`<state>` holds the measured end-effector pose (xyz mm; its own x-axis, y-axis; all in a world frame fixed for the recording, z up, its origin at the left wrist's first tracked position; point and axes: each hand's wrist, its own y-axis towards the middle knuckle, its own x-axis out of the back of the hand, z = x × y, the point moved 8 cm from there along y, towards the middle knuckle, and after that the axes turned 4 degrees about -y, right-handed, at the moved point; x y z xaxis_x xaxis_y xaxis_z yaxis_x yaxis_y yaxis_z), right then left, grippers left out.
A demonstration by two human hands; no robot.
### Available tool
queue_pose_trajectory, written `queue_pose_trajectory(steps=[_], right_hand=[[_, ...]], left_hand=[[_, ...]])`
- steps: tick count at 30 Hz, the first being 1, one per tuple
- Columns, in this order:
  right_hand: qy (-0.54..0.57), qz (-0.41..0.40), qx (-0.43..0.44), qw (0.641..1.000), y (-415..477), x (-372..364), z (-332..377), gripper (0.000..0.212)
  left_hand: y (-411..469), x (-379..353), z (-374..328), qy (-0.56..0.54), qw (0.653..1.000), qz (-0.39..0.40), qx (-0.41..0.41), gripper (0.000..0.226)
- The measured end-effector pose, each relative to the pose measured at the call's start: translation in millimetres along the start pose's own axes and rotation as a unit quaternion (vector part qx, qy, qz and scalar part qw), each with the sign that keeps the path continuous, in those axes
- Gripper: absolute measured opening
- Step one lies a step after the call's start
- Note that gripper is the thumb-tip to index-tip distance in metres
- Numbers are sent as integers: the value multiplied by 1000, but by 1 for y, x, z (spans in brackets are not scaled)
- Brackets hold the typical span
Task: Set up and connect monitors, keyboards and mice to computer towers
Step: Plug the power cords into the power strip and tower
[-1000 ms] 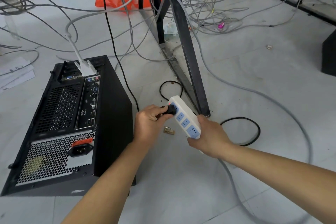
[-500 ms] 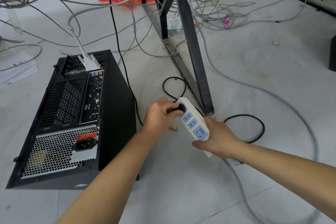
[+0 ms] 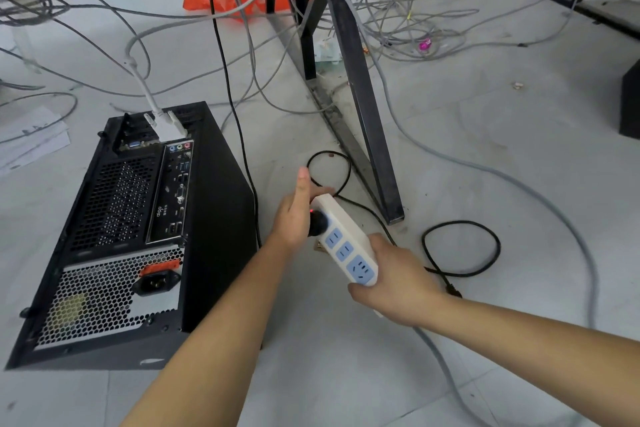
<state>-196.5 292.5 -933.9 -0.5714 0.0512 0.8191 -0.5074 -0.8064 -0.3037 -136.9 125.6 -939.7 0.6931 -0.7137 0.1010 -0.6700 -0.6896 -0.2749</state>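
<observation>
Okay, the power strip point(image 3: 349, 243) is held up off the floor point(image 3: 485, 156), just right of the computer tower point(image 3: 214, 218). The right hand point(image 3: 398, 284) grips its near end, fingers curled round the casing. The left hand point(image 3: 294, 215) is flat with fingers straight, the heel of the palm pressing the black plug point(image 3: 318, 222) into the far socket. A small red light point(image 3: 312, 211) shows beside the plug.

Handling, as I judge it:
- **Strip:** a light, rigid, smooth plastic shell. It will likely twist if pushed at one end, so hold the body closer to the socket in use.
- **Plug:** stiff moulded head. Push square on its back and don't lever on the cord.
- **Black cable point(image 3: 460, 222):** limp, looped loose on the floor, and likely to snag on the desk leg point(image 3: 363, 107).
- **Tower:** on the floor with the rear panel facing the camera. The power inlet point(image 3: 156, 282) is empty and a white video connector point(image 3: 166, 128) is seated at the far end. It's probably heavy sheet metal, so take it by the case edges, not the mesh.

The next step is probably the cable's free end into the inlet. Pinch the moulded head, not the wire.
</observation>
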Motion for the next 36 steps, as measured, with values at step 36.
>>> queue_pose_trajectory(steps=[36], right_hand=[[-134,102,-128,977,50,-73,-85,70]], left_hand=[[-22,1,88,526,851,-12,0,35]])
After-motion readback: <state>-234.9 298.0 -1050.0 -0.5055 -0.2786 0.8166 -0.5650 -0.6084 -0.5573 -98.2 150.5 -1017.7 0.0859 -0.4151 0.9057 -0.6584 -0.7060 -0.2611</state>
